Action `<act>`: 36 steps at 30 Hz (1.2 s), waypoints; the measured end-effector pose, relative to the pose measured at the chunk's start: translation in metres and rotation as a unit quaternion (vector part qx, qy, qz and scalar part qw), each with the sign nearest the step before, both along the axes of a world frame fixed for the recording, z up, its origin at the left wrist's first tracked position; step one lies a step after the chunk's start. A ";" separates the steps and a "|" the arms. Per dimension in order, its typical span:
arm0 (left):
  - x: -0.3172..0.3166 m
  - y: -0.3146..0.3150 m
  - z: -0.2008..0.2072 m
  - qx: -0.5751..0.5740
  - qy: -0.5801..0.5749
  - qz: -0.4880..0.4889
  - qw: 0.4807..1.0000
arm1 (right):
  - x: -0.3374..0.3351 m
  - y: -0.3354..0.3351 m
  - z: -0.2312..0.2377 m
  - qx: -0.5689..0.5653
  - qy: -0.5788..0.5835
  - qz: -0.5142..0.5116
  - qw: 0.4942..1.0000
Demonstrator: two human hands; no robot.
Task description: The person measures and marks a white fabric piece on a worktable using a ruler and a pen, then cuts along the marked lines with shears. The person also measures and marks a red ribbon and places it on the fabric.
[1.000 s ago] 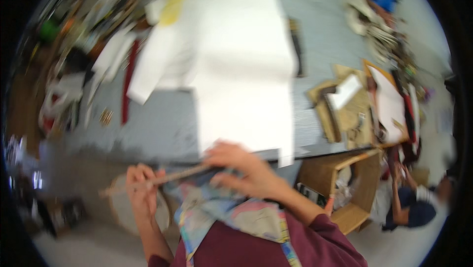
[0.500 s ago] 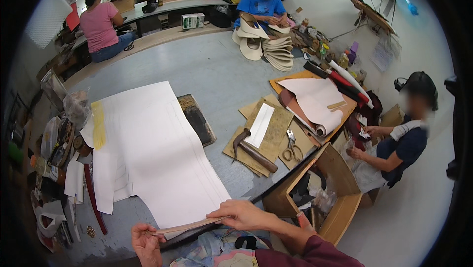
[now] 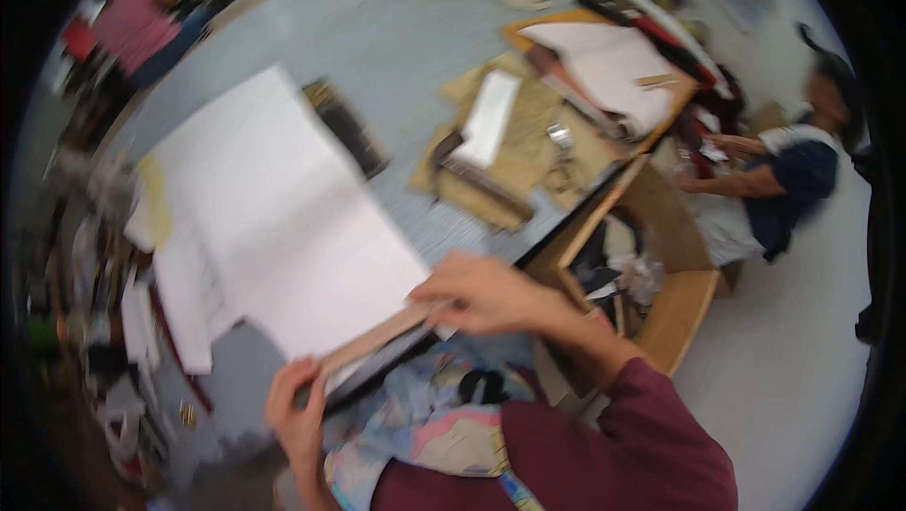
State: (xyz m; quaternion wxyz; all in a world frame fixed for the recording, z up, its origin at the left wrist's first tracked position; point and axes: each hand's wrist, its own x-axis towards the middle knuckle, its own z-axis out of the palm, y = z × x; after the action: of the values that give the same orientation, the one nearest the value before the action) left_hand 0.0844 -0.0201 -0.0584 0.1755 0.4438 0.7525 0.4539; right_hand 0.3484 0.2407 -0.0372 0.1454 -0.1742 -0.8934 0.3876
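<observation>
Wooden strip (image 3: pixel 377 339), long, thin and pale tan, lies slanted along the near edge of the grey worktable (image 3: pixel 396 49), just at the near end of a big white sheet of paper (image 3: pixel 283 228). The right hand (image 3: pixel 491 292) presses on the strip's upper right end, fingers folded over it and gripping it, with the maroon sleeve (image 3: pixel 613 435) running back toward the lower edge. The left hand (image 3: pixel 297 412) clasps the strip's lower left end, thumb and fingers wrapped around it. A dark flat bar seems to sit under the strip, though blur hides its make.

Beyond the strip, the white sheet spreads away across the table, with a yellowish piece (image 3: pixel 156 209) at its far left edge and more white sheets (image 3: pixel 184 299) overlapping on that side. A dark rectangular object (image 3: pixel 344 126) lies at the sheet's far right corner. Right of the strip, well apart, brown card pieces (image 3: pixel 514 148) carry a white slip (image 3: pixel 489 117) and a dark roll (image 3: pixel 477 176). An open wooden box (image 3: pixel 661 256) stands by the table's corner, right of the right hand. Past it, a seated person in a dark top (image 3: pixel 788 195) reaches toward the table. At the far left end of the table sits another person in pink (image 3: pixel 132 25). Below the strip, multicoloured cloth (image 3: pixel 425 412) covers the wearer's lap.
</observation>
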 end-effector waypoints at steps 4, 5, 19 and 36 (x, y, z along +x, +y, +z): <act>-0.002 0.008 -0.005 0.012 0.068 -0.011 0.998 | -0.004 0.005 0.004 0.044 -0.007 -0.024 0.999; -0.001 0.009 -0.007 0.024 0.045 0.000 0.999 | -0.006 0.007 0.007 0.049 -0.019 -0.033 0.998; 0.011 -0.017 -0.012 0.002 0.061 0.015 0.998 | -0.020 -0.015 -0.007 0.023 -0.031 -0.058 0.998; 0.002 -0.029 -0.009 -0.015 0.026 0.019 0.999 | -0.032 -0.026 -0.015 0.029 -0.055 -0.059 0.996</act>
State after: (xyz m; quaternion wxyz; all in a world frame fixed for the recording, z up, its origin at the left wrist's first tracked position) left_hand 0.0864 -0.0493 -0.0676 0.1541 0.4380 0.7720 0.4341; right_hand 0.3159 0.2147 -0.0521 0.1235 -0.2434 -0.8991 0.3422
